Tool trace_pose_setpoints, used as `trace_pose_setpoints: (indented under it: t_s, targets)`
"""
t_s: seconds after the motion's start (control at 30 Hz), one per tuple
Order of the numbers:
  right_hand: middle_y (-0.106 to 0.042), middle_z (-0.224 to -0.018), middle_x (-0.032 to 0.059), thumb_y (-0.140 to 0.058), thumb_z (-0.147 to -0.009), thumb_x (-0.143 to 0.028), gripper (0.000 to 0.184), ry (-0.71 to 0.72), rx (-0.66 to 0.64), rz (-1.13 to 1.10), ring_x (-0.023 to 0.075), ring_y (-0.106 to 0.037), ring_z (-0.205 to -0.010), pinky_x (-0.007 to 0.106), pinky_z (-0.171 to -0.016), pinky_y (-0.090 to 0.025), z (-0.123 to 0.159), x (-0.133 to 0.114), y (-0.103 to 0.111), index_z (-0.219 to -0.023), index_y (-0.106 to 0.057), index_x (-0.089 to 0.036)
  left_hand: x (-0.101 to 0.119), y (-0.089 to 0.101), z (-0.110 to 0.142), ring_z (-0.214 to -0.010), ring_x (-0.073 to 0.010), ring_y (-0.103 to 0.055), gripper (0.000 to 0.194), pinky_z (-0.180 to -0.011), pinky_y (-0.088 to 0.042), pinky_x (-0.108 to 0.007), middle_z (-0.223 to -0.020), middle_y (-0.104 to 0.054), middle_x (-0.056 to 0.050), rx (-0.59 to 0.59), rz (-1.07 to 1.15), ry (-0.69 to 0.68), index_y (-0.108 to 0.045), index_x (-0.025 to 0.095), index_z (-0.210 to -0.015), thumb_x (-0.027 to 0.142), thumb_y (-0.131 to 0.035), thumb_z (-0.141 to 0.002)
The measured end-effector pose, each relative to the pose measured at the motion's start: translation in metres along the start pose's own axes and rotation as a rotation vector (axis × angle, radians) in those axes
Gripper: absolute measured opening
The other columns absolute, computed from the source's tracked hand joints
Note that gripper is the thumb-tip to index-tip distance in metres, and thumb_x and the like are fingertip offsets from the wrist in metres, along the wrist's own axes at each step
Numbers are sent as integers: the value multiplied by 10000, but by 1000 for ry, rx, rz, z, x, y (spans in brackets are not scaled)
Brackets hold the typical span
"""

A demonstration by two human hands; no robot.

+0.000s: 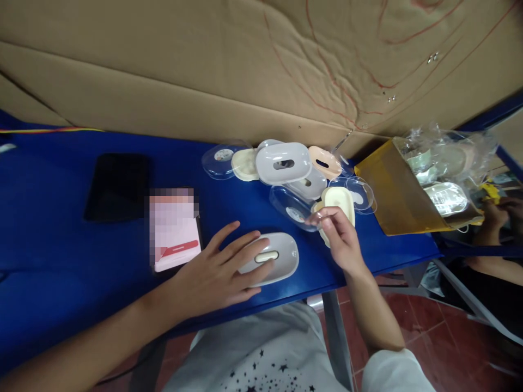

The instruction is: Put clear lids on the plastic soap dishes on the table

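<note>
Near the front edge of the blue counter [229, 209], a grey oval dish [289, 258] lies beneath the person's left hand [229, 267], which is spread and covers the dish's left end; whether the fingertips press on it cannot be told. A pale piece [265, 256] shows in the dish's slot, partly behind a finger. The right hand [337, 234] pinches the end of a clear lid [291, 201], whose transparent rim is hard to trace against the counter. Cream dishes [341, 200] sit partly behind that hand. Farther back, a larger grey dish [281, 163] overlaps others, hiding much of them. Crumpled plastic [445, 149] blurs the contents of the cardboard box [384, 190]; left, a screen [175, 228] is partly pixelated. Another person's arms, at the right edge, are dim and cut off.
</note>
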State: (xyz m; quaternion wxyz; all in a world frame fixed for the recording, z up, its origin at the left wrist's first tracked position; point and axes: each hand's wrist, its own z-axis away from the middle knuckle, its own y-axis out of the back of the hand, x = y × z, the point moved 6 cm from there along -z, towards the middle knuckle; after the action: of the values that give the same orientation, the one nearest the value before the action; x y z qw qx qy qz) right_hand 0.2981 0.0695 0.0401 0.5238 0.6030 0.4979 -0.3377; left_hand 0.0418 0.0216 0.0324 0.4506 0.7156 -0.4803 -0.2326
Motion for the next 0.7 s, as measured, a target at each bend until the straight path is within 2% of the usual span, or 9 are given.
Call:
trace_pose_setpoints:
  t_s: [0.07, 0.17, 0.27, 0.33, 0.43, 0.5, 0.57, 0.63, 0.7]
  targets:
    - [-713, -907, 8, -624, -1095, -510, 252, -160, 55, -227, 189, -731, -889, 342, -798, -614, 7, 7, 1, -1155, -726, -288, -1, 2, 1, -1567, -334, -429, 544, -1364, -189, -649, -1575, -556, -117, 51, 11, 16, -588, 308, -1443, 439, -810, -963]
    - [-726, -944, 20, -754, -987, -593, 354, -339, 150, -413, 171, -687, -803, 292, -653, -581, 12, 20, 0, -1135, -767, -271, -3, 1, 1, -1635, -405, -326, 662, -1327, -237, -722, -1687, -406, -184, 51, 43, 46, -514, 298, -1520, 440, -825, -953]
    - [-750, -966, 30, -771, -967, -610, 402, -427, 204, -432, 154, -659, -752, 279, -614, -564, 15, 29, -1, -1174, -793, -266, -5, -2, -1, -1654, -447, -280, 730, -1290, -325, -733, -1755, -277, -237, 20, 88, 61, -443, 270, -1578, 407, -815, -965]
    - [-760, -950, 29, -739, -999, -593, 404, -434, 129, -342, 159, -675, -754, 297, -655, -586, 17, 31, -6, -1251, -790, -281, -7, -3, -1, -1655, -446, -283, 736, -1280, -356, -722, -1767, -262, -242, -2, 92, 70, -419, 260, -1603, 390, -794, -983]
    - [-791, -1124, 51, -684, -1059, -514, 322, -283, 28, -39, 207, -744, -992, 381, -912, -630, 19, 25, -12, -1285, -790, -312, -8, -9, 0, -1620, -429, -367, 730, -1273, -405, -673, -1736, -353, -245, -73, 81, 80, -434, 207, -1615, 382, -775, -994]
    - [-767, -1307, 61, -588, -1118, -455, 303, -124, 31, 167, 245, -697, -1274, 456, -1141, -555, 24, 17, -15, -1322, -773, -330, -8, -13, 1, -1575, -417, -443, 719, -1249, -461, -621, -1693, -434, -245, -120, 92, 82, -471, 164, -1594, 373, -786, -982]
    - [-679, -1507, 65, -496, -1155, -428, 381, 14, -29, 292, 262, -580, -1475, 509, -1261, -467, 31, 9, -21, -1485, -668, -349, -8, -16, 3, -1540, -406, -490, 700, -1220, -506, -581, -1665, -478, -241, -135, 115, 85, -501, 145, -1570, 366, -795, -974]
    - [-529, -1679, 80, -500, -1148, -473, 514, 146, -219, 379, 285, -462, -1588, 548, -1301, -429, 42, 1, -34, -1647, -492, -348, -9, -17, 3, -1532, -391, -499, 694, -1205, -527, -559, -1667, -478, -231, -132, 151, 94, -493, 151, -1583, 366, -779, -988]
    - [-395, -1768, 96, -599, -1101, -512, 669, 284, -402, 503, 322, -332, -1660, 579, -1322, -401, 53, -4, -46, -1708, -389, -323, -10, -18, 4, -1539, -378, -486, 690, -1204, -531, -556, -1681, -457, -219, -128, 199, 116, -464, 166, -1612, 358, -745, -1012]
